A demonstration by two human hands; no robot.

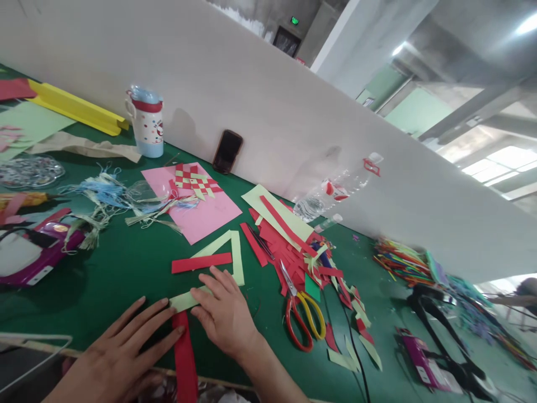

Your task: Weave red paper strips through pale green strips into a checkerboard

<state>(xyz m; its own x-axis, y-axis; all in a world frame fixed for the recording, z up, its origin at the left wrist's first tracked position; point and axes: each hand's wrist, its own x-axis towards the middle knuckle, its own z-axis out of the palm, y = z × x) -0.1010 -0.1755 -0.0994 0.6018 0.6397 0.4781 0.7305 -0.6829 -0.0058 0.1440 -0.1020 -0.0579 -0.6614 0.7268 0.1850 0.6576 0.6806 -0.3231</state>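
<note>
A pale green paper strip lies across the top end of a red paper strip near the table's front edge. My left hand is open, fingers stretched out, its fingertips at the green strip's left end and its thumb on the red strip. My right hand has its thumb and fingers closed on the green strip's right part, partly covering it. Just beyond, another red strip rests over a pale green strip folded into an angle. Scissors with red and yellow handles lie to the right.
Red paper pieces and a water bottle are at centre right. A pink sheet bears a woven red-and-green piece. Tassels, a cup and a phone stand or lie farther back. A black cable runs at right.
</note>
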